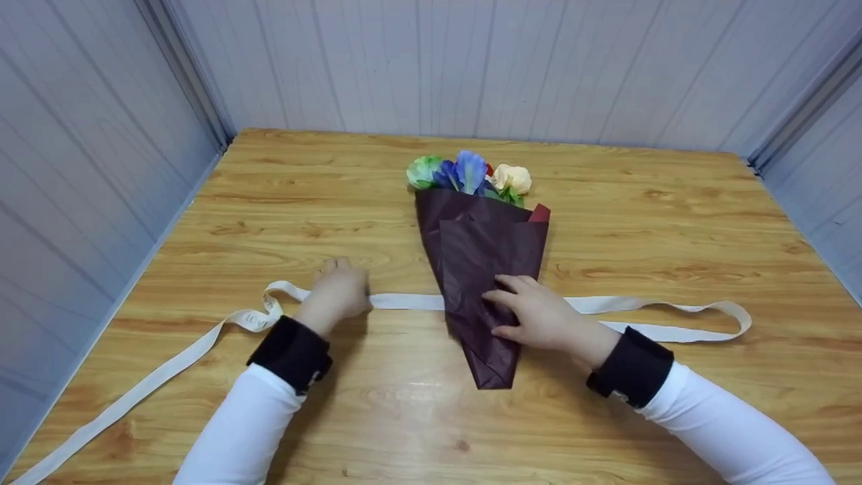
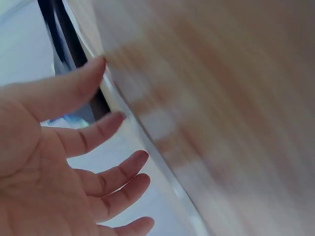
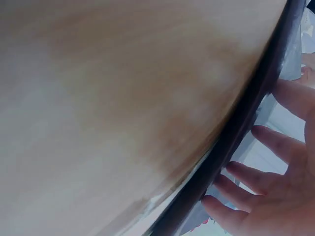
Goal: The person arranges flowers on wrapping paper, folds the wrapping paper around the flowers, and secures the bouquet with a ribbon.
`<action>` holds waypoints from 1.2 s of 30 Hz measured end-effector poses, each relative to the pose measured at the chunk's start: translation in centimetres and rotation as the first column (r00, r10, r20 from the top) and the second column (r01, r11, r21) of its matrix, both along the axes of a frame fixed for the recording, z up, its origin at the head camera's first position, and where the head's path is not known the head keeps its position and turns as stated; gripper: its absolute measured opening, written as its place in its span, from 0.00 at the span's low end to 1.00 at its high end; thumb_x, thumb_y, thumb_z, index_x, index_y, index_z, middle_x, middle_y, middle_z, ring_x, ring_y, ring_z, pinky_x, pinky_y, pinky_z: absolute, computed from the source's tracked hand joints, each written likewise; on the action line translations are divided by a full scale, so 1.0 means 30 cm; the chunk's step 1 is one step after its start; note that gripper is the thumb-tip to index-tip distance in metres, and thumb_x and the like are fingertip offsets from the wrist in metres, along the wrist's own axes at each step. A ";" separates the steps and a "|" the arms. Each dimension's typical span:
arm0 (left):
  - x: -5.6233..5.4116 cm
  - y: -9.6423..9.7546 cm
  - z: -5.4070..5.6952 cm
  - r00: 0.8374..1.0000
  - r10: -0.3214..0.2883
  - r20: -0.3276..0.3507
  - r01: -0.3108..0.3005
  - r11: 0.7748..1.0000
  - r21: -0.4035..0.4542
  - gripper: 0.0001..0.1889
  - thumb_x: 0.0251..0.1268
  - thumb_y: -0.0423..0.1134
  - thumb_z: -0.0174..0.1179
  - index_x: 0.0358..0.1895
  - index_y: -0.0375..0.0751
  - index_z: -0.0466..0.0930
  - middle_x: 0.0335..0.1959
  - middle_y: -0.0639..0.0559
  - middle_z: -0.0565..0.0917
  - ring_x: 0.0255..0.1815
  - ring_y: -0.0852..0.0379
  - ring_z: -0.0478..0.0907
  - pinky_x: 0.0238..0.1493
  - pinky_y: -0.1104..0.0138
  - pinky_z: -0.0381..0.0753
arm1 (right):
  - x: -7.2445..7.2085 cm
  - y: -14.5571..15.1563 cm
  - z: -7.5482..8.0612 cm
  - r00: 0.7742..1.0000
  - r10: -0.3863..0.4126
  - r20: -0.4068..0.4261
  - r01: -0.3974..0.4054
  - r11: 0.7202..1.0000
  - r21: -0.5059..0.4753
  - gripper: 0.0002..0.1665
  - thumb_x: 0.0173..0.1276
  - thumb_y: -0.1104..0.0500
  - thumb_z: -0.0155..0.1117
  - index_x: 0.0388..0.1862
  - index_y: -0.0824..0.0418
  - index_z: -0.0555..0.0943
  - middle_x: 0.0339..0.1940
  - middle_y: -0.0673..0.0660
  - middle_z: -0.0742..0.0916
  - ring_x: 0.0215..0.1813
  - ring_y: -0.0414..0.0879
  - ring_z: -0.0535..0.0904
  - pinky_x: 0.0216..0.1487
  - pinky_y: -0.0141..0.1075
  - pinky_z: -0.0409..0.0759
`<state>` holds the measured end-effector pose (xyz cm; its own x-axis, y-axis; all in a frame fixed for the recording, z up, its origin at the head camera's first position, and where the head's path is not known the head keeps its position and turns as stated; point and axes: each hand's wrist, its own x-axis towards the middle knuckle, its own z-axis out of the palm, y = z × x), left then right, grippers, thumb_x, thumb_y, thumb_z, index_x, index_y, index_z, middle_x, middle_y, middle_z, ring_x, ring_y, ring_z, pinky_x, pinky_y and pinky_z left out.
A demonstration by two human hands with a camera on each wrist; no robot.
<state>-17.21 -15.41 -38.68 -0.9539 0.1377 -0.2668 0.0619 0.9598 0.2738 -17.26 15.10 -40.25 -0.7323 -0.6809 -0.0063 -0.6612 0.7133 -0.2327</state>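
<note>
Pale panelled walls (image 1: 431, 67) at back and both sides; wood-grain counter (image 1: 673, 222) fills most of the frame. Bouquet (image 1: 495, 252) lies just right of centre, flower heads (image 1: 469, 172) toward the top, dark maroon wrapping (image 1: 488, 367) tapering downward. Blooms green, blue, cream, bit of red. White ribbon (image 1: 407, 302) runs crosswise under bouquet, loops back at mid-right of frame, twists at left, then trails to lower left corner. Left hand (image 1: 339, 289) left of centre, over the ribbon, apart from bouquet; fingers spread, thumb apart; cannot tell if it touches ribbon. Right hand (image 1: 535, 313) rests on right side of wrapping, fingers spread. Black wristbands (image 1: 291, 353), white sleeves (image 1: 236, 431) on both arms.
</note>
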 end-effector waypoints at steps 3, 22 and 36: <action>0.004 -0.045 0.008 1.000 -0.019 0.018 0.018 0.999 0.043 0.07 0.54 0.33 0.62 0.35 0.33 0.78 0.44 0.36 0.80 0.49 0.39 0.74 0.55 0.48 0.71 | -0.003 0.000 0.000 1.000 -0.003 0.024 0.002 1.000 0.022 0.30 0.62 0.49 0.66 0.62 0.60 0.75 0.66 0.69 0.71 0.66 0.64 0.67 0.63 0.54 0.67; 0.021 0.013 0.118 0.930 -0.367 0.022 0.190 0.532 0.825 0.13 0.66 0.34 0.56 0.42 0.21 0.78 0.29 0.63 0.78 0.29 0.68 0.72 0.36 0.74 0.73 | -0.010 0.007 0.011 1.000 0.007 0.027 -0.008 0.999 0.048 0.30 0.64 0.49 0.65 0.63 0.59 0.74 0.67 0.68 0.71 0.66 0.63 0.67 0.64 0.53 0.68; -0.053 0.436 0.032 0.981 -0.141 -0.134 0.177 0.359 0.916 0.15 0.69 0.34 0.54 0.52 0.28 0.78 0.43 0.39 0.83 0.36 0.65 0.75 0.41 0.75 0.73 | -0.017 0.017 -0.015 0.995 0.083 -0.049 -0.084 0.996 -0.017 0.30 0.61 0.52 0.66 0.60 0.64 0.76 0.63 0.68 0.75 0.62 0.64 0.70 0.62 0.53 0.69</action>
